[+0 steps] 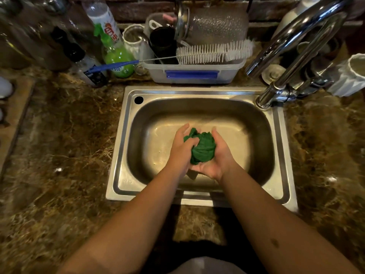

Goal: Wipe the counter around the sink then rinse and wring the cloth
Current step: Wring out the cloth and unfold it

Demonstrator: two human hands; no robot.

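A dark green cloth (pixel 201 147) is bunched into a ball over the middle of the steel sink (pixel 126 147). My left hand (pixel 180 150) presses on it from the left, fingers curled over the top. My right hand (pixel 218 158) cups it from below and the right, palm up. Both hands hold the cloth above the basin floor. The chrome faucet (pixel 292 48) arches at the back right, its spout off to the side of the cloth; no water stream is visible. Brown marbled counter (pixel 65 159) surrounds the sink.
Behind the sink stands a clear plastic tub (pixel 193 73) with a bottle brush (pixel 213 52), a glass jar and a black cup. Bottles and a green spray bottle (pixel 116 54) crowd the back left. White cups (pixel 353 74) stand at the back right. A wooden board (pixel 13 119) lies far left.
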